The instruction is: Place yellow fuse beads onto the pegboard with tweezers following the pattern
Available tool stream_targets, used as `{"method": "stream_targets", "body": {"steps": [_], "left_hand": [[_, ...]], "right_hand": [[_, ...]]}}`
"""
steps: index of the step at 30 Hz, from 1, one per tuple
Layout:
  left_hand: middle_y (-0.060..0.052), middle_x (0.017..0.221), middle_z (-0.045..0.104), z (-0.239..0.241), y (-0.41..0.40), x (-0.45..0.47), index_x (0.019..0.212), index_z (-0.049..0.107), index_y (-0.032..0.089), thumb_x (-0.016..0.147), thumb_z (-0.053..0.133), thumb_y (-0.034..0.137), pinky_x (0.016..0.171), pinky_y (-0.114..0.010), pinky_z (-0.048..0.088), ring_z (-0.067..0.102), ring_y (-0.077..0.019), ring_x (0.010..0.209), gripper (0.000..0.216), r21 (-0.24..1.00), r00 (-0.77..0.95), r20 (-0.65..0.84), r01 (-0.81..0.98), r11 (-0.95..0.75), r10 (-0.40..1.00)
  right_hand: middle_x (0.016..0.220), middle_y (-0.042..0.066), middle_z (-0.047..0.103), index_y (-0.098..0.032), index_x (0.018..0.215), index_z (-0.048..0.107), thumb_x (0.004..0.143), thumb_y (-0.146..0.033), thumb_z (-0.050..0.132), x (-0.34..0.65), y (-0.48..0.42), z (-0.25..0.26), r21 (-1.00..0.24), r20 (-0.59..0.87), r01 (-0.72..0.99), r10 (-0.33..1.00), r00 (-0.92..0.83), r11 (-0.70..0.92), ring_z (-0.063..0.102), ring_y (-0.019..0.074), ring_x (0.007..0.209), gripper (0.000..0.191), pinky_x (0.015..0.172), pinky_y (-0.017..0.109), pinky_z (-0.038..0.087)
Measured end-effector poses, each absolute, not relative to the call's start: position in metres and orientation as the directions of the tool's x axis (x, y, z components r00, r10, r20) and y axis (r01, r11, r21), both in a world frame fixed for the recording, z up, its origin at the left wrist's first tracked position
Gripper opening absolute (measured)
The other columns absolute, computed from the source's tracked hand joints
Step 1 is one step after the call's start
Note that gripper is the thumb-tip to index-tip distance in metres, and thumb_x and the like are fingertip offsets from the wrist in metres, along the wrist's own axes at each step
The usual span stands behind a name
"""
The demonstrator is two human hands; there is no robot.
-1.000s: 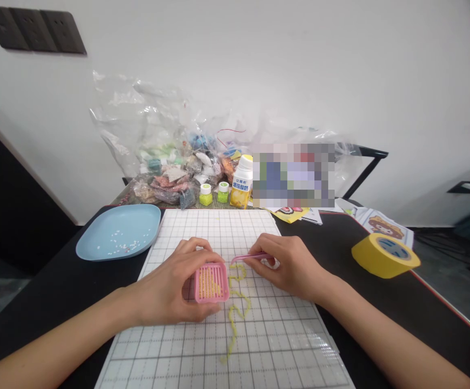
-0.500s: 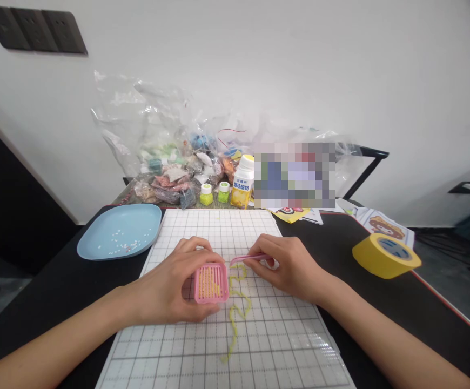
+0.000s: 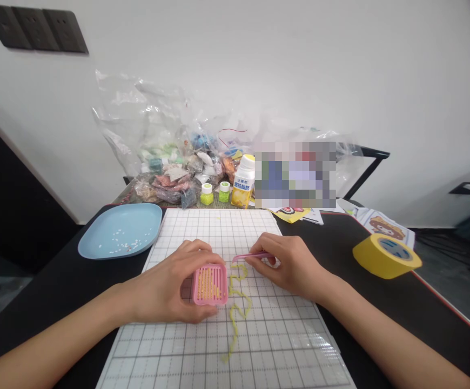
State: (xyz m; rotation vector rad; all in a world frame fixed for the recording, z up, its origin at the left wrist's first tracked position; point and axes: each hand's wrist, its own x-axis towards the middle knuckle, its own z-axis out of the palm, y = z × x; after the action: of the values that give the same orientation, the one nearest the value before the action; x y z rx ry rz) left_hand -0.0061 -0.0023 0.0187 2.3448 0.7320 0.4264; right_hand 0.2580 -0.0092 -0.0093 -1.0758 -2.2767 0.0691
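My left hand (image 3: 170,286) is closed round a small pink square tray (image 3: 209,284) filled with yellow beads, holding it on the white gridded pegboard (image 3: 227,329). My right hand (image 3: 289,265) pinches pink tweezers (image 3: 251,256) whose tips point left, just above the top of a winding line of yellow beads (image 3: 237,305) laid on the board. The pink tray sits right beside that bead line.
A light blue plate (image 3: 120,230) with a few small beads lies at the back left. Behind the board are clear bags of beads (image 3: 178,178), two small green-capped jars (image 3: 214,193) and a white bottle (image 3: 243,181). A yellow tape roll (image 3: 385,255) and printed cards (image 3: 384,224) lie at the right.
Both hands stay nearly in place. The pink tray has shifted very slightly to the left and the tweezers' tips have barely moved.
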Motion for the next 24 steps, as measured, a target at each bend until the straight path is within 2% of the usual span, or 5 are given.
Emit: {"method": "stream_targets", "body": {"steps": [9,24], "left_hand": [[-0.005,0.110,0.056,0.0117,-0.0012,-0.0061,0.120,0.053,0.028,0.076,0.071,0.031,0.095,-0.045,0.043,0.048,-0.0272,0.108,0.048,0.683,0.802,0.137,0.348,-0.642,0.581],[-0.004,0.109,0.059,0.0123,-0.0015,-0.0051,0.119,0.054,0.027,0.076,0.072,0.031,0.092,-0.042,0.044,0.050,-0.0266,0.104,0.047,0.666,0.801,0.151,0.351,-0.658,0.580]], "right_hand": [[0.070,0.001,0.063,-0.017,0.080,0.064,0.091,-0.034,0.054,0.2612,-0.0079,-0.0063,-0.297,0.506,0.709,0.735,-0.452,0.640,0.049,0.0080,0.054,0.022,0.051,0.022,0.034],[0.069,0.001,0.062,-0.017,0.078,0.060,0.091,-0.032,0.055,0.2555,-0.0098,-0.0094,-0.286,0.503,0.672,0.704,-0.501,0.683,0.052,0.0086,0.056,0.020,0.051,0.021,0.034]]}}
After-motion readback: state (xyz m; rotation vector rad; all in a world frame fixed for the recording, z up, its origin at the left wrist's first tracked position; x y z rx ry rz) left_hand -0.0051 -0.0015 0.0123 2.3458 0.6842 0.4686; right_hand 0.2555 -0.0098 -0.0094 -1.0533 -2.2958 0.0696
